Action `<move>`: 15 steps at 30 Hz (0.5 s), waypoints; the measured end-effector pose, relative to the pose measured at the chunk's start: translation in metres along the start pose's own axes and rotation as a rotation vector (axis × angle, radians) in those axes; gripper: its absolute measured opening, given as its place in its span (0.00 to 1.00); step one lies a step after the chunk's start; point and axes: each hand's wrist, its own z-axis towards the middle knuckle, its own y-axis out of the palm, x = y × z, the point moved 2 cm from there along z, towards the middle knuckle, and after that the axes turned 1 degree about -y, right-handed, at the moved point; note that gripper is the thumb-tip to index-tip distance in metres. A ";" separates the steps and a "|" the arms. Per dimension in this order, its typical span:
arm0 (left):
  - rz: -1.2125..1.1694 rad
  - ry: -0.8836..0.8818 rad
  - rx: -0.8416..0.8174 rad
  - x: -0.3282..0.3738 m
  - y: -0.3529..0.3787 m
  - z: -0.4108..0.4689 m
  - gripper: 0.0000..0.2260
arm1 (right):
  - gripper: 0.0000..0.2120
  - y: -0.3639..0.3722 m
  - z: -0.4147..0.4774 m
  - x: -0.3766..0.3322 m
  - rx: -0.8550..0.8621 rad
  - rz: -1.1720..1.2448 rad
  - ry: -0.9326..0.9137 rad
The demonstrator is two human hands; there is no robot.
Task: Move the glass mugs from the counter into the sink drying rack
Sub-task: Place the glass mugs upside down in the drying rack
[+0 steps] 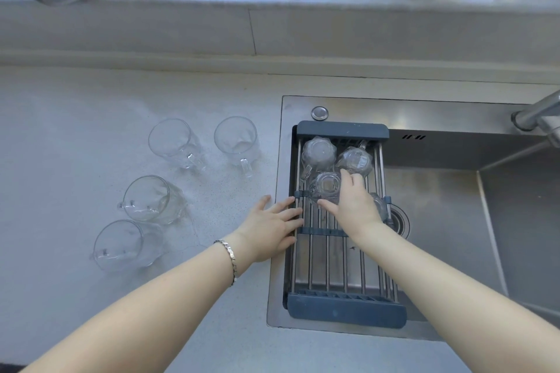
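Note:
Several clear glass mugs stand upright on the grey counter (75,118): two at the back (172,142) (238,142) and two nearer me (151,198) (121,244). The drying rack (345,309), steel bars with dark blue ends, spans the left of the sink. Upside-down mugs sit at its far end (318,151) (354,160). My right hand (354,206) has thumb and forefinger around a third inverted mug (325,186) on the bars. Another mug (380,206) shows partly behind that hand. My left hand (272,221) lies flat, fingers spread on the rack's left rail.
The steel sink basin (439,221) lies right of the rack, with a faucet (539,115) at the far right. A raised ledge (272,3) behind holds metal pots, a bowl, cloths and a white grater-like card.

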 end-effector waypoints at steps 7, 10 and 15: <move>-0.301 -0.276 0.709 -0.044 -0.037 -0.036 0.17 | 0.26 -0.032 -0.001 -0.037 0.083 0.196 -0.200; -0.343 -0.506 0.819 -0.077 -0.055 -0.054 0.18 | 0.37 -0.030 0.019 -0.084 0.019 0.351 -0.285; -0.317 -0.802 0.545 -0.118 -0.064 -0.068 0.34 | 0.56 0.008 0.047 -0.147 -0.152 0.514 -0.223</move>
